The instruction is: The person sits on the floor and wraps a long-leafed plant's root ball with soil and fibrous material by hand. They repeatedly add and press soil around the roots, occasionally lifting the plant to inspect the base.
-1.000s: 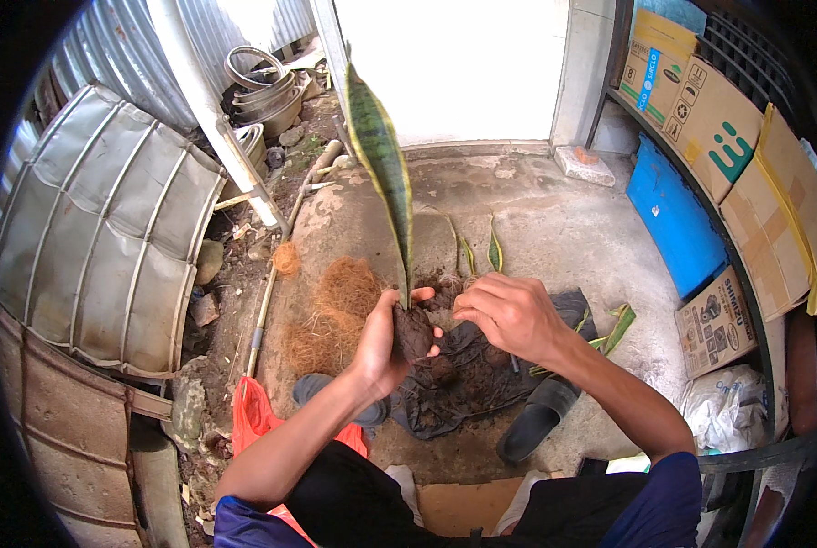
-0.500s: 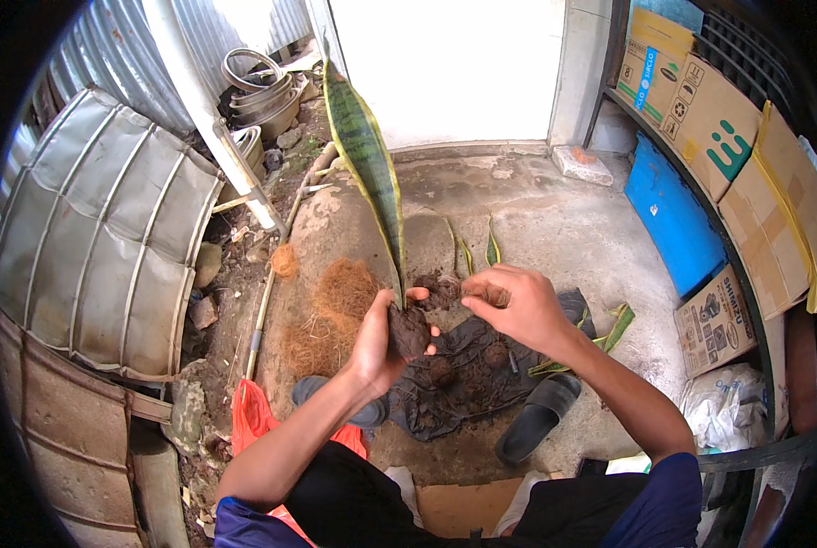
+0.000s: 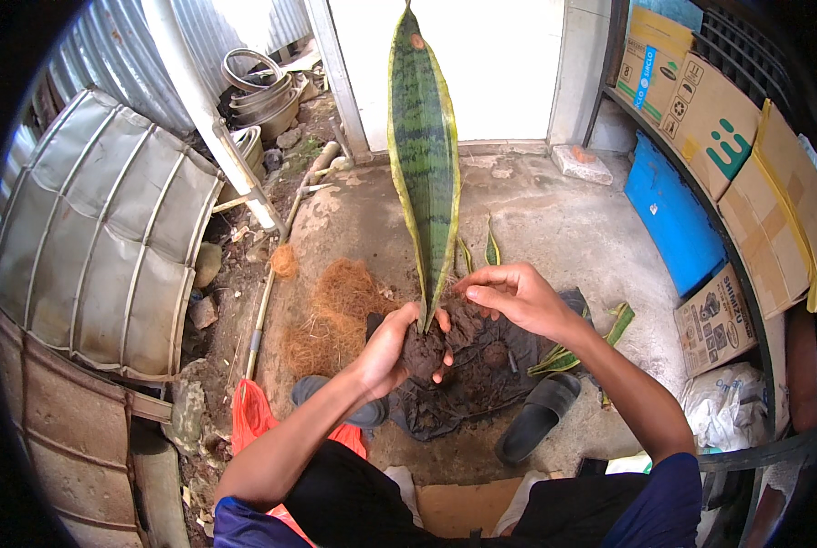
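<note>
A tall snake plant leaf (image 3: 424,173), green with yellow edges, stands upright above a dark ball of soil (image 3: 421,354). My left hand (image 3: 385,354) wraps round that ball and the leaf's base. Just to the right, my right hand (image 3: 525,300) is raised with thumb and fingers pinched together; what they hold, if anything, is too small to make out. Beneath both hands lies a crumpled black plastic sheet (image 3: 468,402) with loose soil and a small round clump (image 3: 494,355) on it. Brown coconut-like fibre (image 3: 340,297) is heaped left of my left hand.
More snake plant leaves (image 3: 620,327) lie right of the sheet; small ones (image 3: 491,248) stand beyond it. Black slippers (image 3: 538,420) flank the sheet. A red plastic bag (image 3: 251,413) sits at left. Cardboard boxes (image 3: 714,110) and a blue panel (image 3: 671,215) line the right side.
The plant has shifted right and swung from a leftward lean to upright, its broad face now toward me. My left hand moved right with it; my right hand stays nearly in place, fingers slightly shifted.
</note>
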Action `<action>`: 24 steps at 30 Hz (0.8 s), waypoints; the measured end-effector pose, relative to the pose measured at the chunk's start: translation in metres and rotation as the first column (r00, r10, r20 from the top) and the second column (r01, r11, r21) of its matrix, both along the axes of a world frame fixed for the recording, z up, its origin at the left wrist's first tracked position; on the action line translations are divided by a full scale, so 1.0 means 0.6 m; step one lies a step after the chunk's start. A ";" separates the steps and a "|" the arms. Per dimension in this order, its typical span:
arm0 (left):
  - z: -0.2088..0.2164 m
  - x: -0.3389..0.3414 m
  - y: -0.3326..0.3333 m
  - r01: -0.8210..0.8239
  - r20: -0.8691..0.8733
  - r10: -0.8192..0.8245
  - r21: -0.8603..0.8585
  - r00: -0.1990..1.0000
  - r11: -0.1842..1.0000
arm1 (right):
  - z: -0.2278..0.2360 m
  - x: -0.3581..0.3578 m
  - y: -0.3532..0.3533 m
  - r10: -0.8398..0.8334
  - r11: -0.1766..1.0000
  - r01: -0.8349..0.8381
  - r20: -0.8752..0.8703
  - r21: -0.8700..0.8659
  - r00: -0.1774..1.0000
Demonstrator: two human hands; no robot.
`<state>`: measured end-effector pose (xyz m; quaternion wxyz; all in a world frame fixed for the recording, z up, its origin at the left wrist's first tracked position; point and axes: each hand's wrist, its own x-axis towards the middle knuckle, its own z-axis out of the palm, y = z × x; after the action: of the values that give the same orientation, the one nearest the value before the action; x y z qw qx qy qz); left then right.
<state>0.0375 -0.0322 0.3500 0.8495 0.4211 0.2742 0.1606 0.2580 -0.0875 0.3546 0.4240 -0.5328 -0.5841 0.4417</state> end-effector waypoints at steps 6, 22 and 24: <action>-0.003 -0.001 -0.001 0.006 0.025 -0.005 -0.015 1.000 1.000 | -0.006 0.004 0.002 0.003 1.000 -0.003 -0.025 -0.012 1.000; -0.001 0.004 -0.006 -0.026 -0.053 0.027 0.027 0.998 0.999 | -0.003 -0.003 -0.008 -0.122 0.967 0.068 0.214 0.244 0.969; 0.003 0.004 -0.008 -0.031 -0.064 0.033 0.035 0.997 0.999 | -0.015 0.001 -0.002 -0.161 0.960 0.125 0.130 0.249 0.978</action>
<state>0.0400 -0.0370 0.3520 0.8303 0.4359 0.3055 0.1652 0.2585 -0.0886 0.3457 0.4713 -0.5503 -0.6228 0.2952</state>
